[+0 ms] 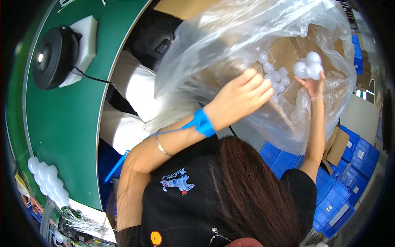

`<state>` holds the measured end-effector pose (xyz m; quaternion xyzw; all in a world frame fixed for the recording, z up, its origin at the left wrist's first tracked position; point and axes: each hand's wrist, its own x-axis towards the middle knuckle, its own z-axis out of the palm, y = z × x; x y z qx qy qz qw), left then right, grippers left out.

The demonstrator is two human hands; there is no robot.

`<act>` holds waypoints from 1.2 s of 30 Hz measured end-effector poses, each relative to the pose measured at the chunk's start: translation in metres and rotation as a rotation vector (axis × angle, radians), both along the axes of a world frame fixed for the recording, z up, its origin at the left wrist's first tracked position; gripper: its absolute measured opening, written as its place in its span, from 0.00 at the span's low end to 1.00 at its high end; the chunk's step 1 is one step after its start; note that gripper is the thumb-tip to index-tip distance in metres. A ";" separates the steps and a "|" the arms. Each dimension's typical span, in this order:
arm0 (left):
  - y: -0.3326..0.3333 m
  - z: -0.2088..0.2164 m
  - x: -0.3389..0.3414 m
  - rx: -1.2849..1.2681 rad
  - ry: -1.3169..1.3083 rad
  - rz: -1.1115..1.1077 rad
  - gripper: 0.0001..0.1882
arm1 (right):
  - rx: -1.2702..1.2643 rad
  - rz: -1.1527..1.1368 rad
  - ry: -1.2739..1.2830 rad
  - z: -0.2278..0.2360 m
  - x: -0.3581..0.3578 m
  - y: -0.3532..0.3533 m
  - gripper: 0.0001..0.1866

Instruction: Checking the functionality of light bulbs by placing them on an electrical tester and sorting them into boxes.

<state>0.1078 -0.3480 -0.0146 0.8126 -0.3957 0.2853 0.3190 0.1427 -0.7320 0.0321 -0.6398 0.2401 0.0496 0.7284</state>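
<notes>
A big clear plastic bag (214, 39) gapes in front of me, lining a cardboard box (294, 47). My right hand (315, 87) reaches into its mouth, fingers closed around several glossy white balls (313, 68), like round lamp covers. Beside them, more white balls (276, 76) rest in a cluster inside the bag. My left hand (242, 96), its wrist wrapped in a blue strap (201, 123), is at the bag's near edge with curled fingers gripping the plastic film. The fingertips of that hand are partly hidden.
On the left is a green table (70, 127). It bears a black round device (55, 57) against white foam, with a cable, and a stack of white balls (47, 181) near a bundle of white wires (82, 220). Blue bins (333, 197) and an open carton (336, 144) stand at right.
</notes>
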 end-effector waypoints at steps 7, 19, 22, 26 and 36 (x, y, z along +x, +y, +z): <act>-0.054 0.007 0.057 -0.090 -0.091 0.103 0.06 | 0.139 -0.129 -0.441 0.045 -0.007 0.022 0.51; -0.055 0.001 0.070 -0.101 -0.179 0.063 0.08 | 0.154 -0.231 -0.390 0.025 -0.005 -0.010 0.47; -0.038 0.008 0.069 0.031 -0.081 -0.086 0.23 | 0.133 -0.261 -0.360 0.020 -0.015 -0.020 0.46; -0.026 0.004 0.080 -0.314 0.009 -0.047 0.26 | 0.069 -0.344 -0.210 0.015 -0.033 -0.022 0.41; 0.005 0.002 0.111 -0.480 0.544 0.334 0.35 | 0.013 -0.369 0.007 0.009 -0.080 -0.056 0.37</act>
